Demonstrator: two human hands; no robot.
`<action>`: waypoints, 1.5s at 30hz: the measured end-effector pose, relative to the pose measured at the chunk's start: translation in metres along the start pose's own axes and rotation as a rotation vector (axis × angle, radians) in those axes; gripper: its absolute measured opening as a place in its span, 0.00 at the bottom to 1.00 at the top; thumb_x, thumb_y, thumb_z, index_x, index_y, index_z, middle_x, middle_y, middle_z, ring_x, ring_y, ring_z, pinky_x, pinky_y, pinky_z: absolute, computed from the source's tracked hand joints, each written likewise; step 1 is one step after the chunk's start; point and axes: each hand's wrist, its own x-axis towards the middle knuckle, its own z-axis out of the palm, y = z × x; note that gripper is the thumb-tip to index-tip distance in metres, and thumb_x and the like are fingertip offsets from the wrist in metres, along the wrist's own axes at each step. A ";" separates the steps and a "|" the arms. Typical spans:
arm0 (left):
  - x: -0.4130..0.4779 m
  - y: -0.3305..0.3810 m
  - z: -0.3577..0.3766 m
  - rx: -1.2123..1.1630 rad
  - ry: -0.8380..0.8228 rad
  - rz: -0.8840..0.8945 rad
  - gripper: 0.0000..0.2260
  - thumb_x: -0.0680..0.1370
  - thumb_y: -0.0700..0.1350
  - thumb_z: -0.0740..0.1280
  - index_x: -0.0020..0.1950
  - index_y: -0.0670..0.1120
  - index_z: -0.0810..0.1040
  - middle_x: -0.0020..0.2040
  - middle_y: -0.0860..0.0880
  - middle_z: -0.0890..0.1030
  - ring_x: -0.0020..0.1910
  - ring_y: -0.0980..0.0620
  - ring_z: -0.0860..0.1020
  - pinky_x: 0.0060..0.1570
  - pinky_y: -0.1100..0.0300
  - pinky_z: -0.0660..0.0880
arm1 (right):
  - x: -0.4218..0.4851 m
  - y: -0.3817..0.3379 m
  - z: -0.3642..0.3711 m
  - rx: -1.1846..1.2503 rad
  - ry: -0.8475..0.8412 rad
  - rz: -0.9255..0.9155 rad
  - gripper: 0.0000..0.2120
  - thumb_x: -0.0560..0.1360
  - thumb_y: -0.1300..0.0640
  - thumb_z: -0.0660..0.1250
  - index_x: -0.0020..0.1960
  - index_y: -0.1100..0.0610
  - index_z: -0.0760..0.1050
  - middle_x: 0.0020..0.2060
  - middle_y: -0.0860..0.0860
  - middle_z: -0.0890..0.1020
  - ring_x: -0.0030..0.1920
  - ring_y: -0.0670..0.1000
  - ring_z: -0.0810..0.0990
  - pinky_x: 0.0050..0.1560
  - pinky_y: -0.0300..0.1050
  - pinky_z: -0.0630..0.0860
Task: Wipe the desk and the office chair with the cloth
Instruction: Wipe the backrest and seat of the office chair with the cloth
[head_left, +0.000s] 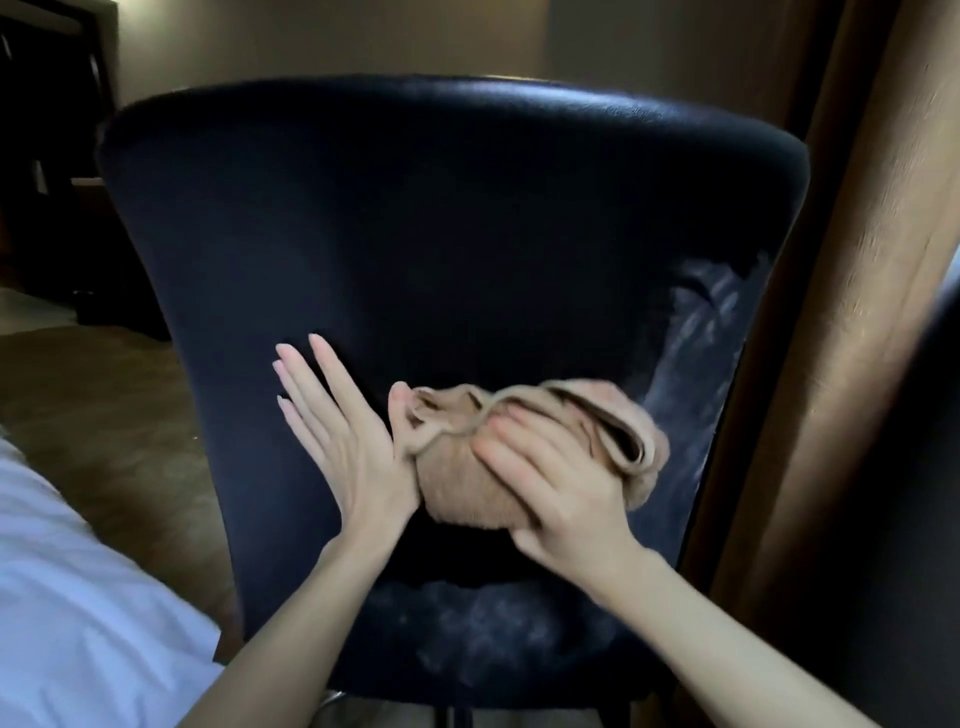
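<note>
Against the back of a black leather office chair (415, 234), the right hand (561, 483) curls its fingers round a bunched tan cloth (457, 483) to rub it, while the left hand (332, 431) lies flat, fingers straight, apparently steadying the chair.

I have one view only — the wide-angle camera on my head, facing forward and down, very near the office chair (441, 234), whose backrest fills the frame; a bed (67, 571) edges in at 8 o'clock.
</note>
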 end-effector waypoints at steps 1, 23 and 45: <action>-0.001 0.001 0.002 0.006 -0.003 -0.002 0.33 0.86 0.57 0.52 0.85 0.47 0.39 0.85 0.41 0.39 0.84 0.45 0.38 0.81 0.45 0.38 | -0.021 -0.002 0.007 -0.006 -0.067 -0.017 0.27 0.68 0.67 0.66 0.68 0.63 0.80 0.68 0.61 0.80 0.73 0.62 0.75 0.75 0.59 0.69; 0.016 -0.013 -0.048 -0.037 -0.142 -0.056 0.33 0.84 0.56 0.54 0.85 0.46 0.48 0.85 0.43 0.46 0.84 0.45 0.48 0.81 0.44 0.51 | 0.144 0.000 -0.108 -0.522 0.226 -0.066 0.21 0.79 0.60 0.61 0.69 0.53 0.80 0.66 0.50 0.82 0.65 0.58 0.81 0.78 0.66 0.59; 0.012 -0.003 -0.027 -0.129 -0.181 0.023 0.30 0.86 0.53 0.49 0.85 0.46 0.42 0.85 0.47 0.40 0.84 0.50 0.39 0.82 0.47 0.42 | -0.089 -0.062 0.036 -0.071 -0.503 -0.062 0.33 0.68 0.62 0.67 0.73 0.55 0.73 0.72 0.54 0.77 0.74 0.57 0.74 0.57 0.49 0.83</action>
